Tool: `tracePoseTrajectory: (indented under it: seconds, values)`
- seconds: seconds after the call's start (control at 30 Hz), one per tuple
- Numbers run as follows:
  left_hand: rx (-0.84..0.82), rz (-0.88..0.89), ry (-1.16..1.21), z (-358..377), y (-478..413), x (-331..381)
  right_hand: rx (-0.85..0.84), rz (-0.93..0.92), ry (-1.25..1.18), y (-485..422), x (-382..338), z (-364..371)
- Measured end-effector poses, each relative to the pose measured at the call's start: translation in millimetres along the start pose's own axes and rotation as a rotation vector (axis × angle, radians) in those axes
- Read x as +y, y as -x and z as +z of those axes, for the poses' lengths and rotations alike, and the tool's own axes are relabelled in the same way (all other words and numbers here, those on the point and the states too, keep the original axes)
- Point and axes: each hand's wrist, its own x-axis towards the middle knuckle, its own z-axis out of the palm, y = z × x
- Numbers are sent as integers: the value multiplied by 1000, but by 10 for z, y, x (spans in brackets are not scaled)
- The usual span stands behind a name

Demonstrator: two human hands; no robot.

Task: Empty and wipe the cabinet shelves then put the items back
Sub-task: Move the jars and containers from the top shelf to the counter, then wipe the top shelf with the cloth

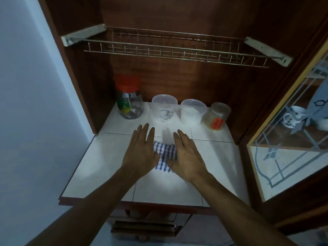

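A blue-and-white checked cloth [165,155] lies on the white tiled shelf [99,160] of a dark wooden cabinet. My left hand [142,150] and my right hand [186,153] hover flat over the cloth's two sides, fingers extended and apart, holding nothing. Along the back of the shelf stand a glass jar with a red lid [129,100], two clear plastic tubs [164,110] [192,111], and a small clear jar with an orange label [217,115].
A wire dish rack [177,48] on white brackets spans the cabinet above the shelf. An open glass cabinet door [287,132] stands at the right. A pale wall [26,103] is at the left. Wooden drawers [145,226] sit below the shelf edge.
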Motion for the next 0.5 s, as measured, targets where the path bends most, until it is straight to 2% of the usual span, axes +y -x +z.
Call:
tracePoseTrajectory:
  seconds: [0.27,0.5]
  values:
    - [3,0,112,-100,149,-220,-1,25,-65,73,-200,97]
    - [-17,-6,195,13,248,-431,29,408,-232,-6,-288,288]
